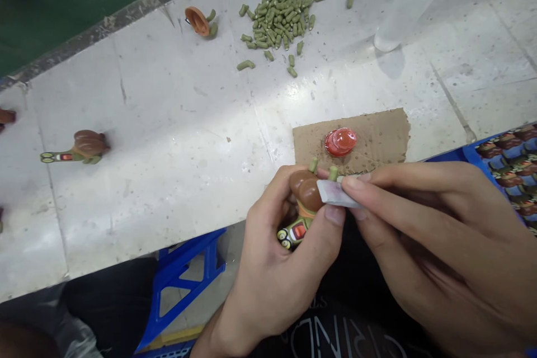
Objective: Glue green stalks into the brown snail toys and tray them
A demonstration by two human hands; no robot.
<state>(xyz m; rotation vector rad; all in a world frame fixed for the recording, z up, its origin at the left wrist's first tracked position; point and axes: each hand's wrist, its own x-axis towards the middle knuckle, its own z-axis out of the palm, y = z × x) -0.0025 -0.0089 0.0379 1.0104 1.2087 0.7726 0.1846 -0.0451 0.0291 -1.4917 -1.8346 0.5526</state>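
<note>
My left hand [289, 268] is closed round a small toy turtle figure [306, 191] with a brown domed shell, a green head and big yellow-ringed eyes. Two green leg pegs stick up from its far side. Between the thumb and fingers of my right hand [423, 229] is a folded whitish strip [337, 194], its end against the figure's shell edge, close to one leg. What the strip is made of I cannot make out. Just beyond my hands, a glossy red lump [340, 141] sits on a piece of brown cardboard [384, 134].
A heap of green leg pieces [279, 17] lies at the back of the white table [168, 179]. A translucent bottle [406, 8] stands right of it. Another turtle figure [86, 147] lies left, an orange-brown part [198, 21] farther back. A blue tray [482, 159] holds several figures.
</note>
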